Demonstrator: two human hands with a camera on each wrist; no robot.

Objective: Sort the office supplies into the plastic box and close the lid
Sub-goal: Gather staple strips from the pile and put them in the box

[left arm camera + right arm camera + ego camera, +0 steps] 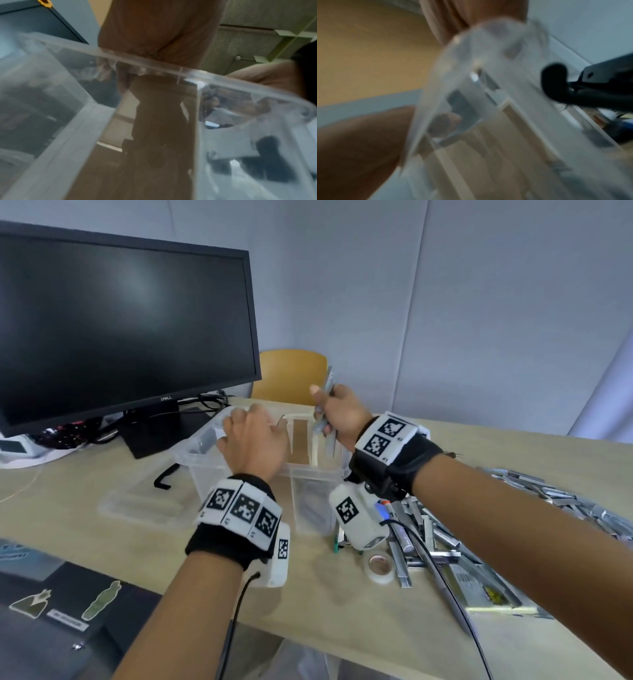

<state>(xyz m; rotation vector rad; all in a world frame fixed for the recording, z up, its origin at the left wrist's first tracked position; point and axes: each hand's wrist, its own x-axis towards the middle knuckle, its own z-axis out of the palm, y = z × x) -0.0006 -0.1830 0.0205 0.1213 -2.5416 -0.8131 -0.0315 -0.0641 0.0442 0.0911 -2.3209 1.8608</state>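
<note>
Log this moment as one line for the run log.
left hand: over clear plastic box, grip unclear | right hand: grips staple strips above box | lid: off, on desk | staple pile: unsorted

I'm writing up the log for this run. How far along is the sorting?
Early. The plastic box stands open and looks mostly empty, with its lid lying on the desk to its left. The right hand holds a bundle of staple strips over the box, while the left hand is at its rim. A pile of staple strips, pens and a tape roll remain, then the lid.
</note>
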